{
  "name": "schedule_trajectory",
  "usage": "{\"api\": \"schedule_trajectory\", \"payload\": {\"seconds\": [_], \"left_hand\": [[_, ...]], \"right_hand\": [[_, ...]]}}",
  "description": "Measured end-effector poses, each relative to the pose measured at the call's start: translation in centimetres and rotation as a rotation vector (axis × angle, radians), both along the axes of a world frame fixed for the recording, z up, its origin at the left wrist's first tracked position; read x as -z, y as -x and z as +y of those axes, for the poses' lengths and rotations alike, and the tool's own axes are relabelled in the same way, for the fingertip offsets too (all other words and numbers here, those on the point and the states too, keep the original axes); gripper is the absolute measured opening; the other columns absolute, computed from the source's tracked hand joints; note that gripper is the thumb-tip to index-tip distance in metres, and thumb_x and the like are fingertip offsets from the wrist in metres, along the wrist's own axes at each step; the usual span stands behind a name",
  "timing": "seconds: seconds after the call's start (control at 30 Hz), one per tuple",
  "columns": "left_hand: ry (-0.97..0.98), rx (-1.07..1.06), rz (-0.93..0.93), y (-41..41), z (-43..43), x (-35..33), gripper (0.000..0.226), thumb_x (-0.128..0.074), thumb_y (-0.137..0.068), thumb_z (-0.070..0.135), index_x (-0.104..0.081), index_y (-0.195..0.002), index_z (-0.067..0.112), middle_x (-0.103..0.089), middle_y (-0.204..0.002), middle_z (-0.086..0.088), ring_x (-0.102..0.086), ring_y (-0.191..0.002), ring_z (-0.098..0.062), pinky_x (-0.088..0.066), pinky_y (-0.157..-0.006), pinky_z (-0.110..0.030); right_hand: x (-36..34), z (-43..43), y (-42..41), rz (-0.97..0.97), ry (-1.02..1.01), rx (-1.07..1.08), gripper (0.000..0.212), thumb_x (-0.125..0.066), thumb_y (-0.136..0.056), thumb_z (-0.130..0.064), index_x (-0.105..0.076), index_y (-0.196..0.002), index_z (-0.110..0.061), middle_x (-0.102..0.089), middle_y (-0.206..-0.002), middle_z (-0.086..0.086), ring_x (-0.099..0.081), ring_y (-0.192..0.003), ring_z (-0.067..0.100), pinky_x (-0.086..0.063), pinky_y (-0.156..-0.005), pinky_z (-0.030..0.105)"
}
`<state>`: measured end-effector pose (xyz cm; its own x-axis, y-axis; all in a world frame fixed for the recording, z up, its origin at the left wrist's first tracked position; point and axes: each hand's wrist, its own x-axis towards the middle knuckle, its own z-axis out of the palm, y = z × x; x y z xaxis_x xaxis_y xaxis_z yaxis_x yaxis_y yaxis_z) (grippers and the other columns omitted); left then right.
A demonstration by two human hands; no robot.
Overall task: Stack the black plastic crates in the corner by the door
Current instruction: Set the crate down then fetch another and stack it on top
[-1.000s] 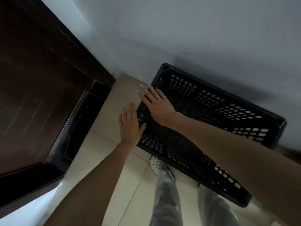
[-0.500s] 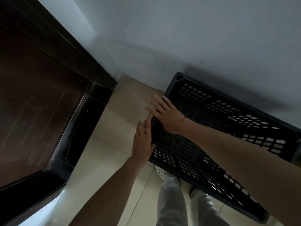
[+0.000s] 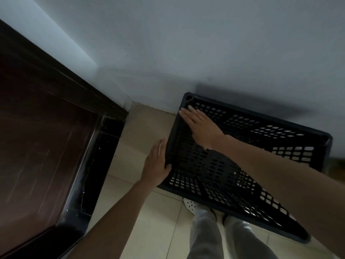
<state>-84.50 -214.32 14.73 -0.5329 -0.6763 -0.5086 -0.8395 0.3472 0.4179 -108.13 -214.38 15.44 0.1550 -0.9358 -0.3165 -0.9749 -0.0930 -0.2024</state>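
The black perforated crate [image 3: 205, 174] sits on the tiled floor [image 3: 149, 221] against the wall [image 3: 205, 43], at 3 o'clock from the dark door [image 3: 37, 137]. The left hand [image 3: 156, 165] presses flat, fingers straight, on its 9 o'clock side. The right hand [image 3: 201, 126] lies flat at its 11 o'clock corner, holding nothing.

At left, a dark brown wooden door [image 3: 37, 146], panelled and faintly streaked, set against a glossy black door frame [image 3: 97, 165] with a thin line of light along one edge. Above and to the right, a plain pale grey wall [image 3: 205, 43], meeting the frame in a corner. Below, a floor of large beige tiles [image 3: 145, 221] with thin grout lines. At bottom centre, two light grey trouser legs [image 3: 205, 236] and, just ahead of them, the toe of a white perforated shoe [image 3: 189, 204] on the tiles. Dim, cool light throughout.
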Motion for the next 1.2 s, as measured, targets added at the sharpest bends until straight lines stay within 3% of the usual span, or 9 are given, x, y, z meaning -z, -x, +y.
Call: {"api": "schedule_trajectory", "payload": {"seconds": [0.17,0.33,0.53,0.63,0.8,1.2], "left_hand": [[0.247,0.123,0.082,5.0,-2.4,-1.4,0.085,-0.056,-0.089,0.009,-0.006,-0.158,0.016,-0.018,-0.161,-0.011,-0.019,-0.149,-0.028,-0.028,-0.118,-0.044],[0.324,0.369,0.151,13.7,-3.4,-2.1,0.082,-0.054,-0.092,0.011,-0.007,-0.158,0.016,-0.014,-0.163,-0.009,-0.011,-0.153,-0.027,-0.023,-0.122,-0.042],[0.328,0.561,0.063,23.2,-2.2,-1.2,0.093,-0.060,-0.091,0.015,0.004,-0.158,0.020,0.001,-0.166,-0.006,-0.005,-0.153,-0.025,-0.015,-0.124,-0.045],[0.289,0.570,-0.039,25.4,-0.6,-0.2,0.099,-0.061,-0.090,0.019,0.012,-0.157,0.022,0.011,-0.166,-0.002,0.009,-0.153,-0.027,-0.005,-0.122,-0.049],[0.264,0.536,-0.109,25.7,0.5,1.0,0.115,-0.069,-0.083,0.022,0.022,-0.154,0.024,0.025,-0.163,0.000,0.023,-0.149,-0.030,0.002,-0.119,-0.054],[0.170,0.534,-0.185,26.4,0.3,1.2,0.132,-0.077,-0.074,0.027,0.033,-0.148,0.029,0.043,-0.154,0.005,0.038,-0.143,-0.027,0.015,-0.114,-0.055]], "right_hand": [[-1.3,4.2,8.9,0.050,0.056,0.248,0.083,-0.048,-0.083,-0.008,-0.006,-0.155,-0.013,-0.011,-0.162,0.005,-0.006,-0.150,0.025,-0.012,-0.121,0.040],[-1.3,8.8,15.7,0.042,0.012,0.423,0.071,-0.050,-0.088,-0.010,-0.019,-0.152,-0.012,-0.032,-0.153,0.011,-0.031,-0.139,0.032,-0.031,-0.110,0.044],[0.4,12.0,18.9,0.088,-0.134,0.461,0.076,-0.053,-0.090,-0.024,-0.012,-0.153,-0.018,-0.038,-0.148,0.012,-0.039,-0.133,0.034,-0.033,-0.109,0.045],[1.0,12.3,18.7,0.101,-0.133,0.473,0.084,-0.057,-0.085,-0.024,-0.009,-0.154,-0.020,-0.033,-0.150,0.009,-0.035,-0.136,0.033,-0.029,-0.110,0.045],[1.7,12.5,18.6,0.040,-0.143,0.520,0.095,-0.059,-0.082,-0.022,0.004,-0.154,-0.025,-0.014,-0.159,0.005,-0.011,-0.147,0.029,-0.013,-0.118,0.046],[1.9,12.3,18.7,0.093,-0.185,0.507,0.109,-0.062,-0.081,-0.019,0.023,-0.149,-0.026,0.003,-0.162,0.005,-0.003,-0.148,0.030,-0.013,-0.118,0.050]]}}
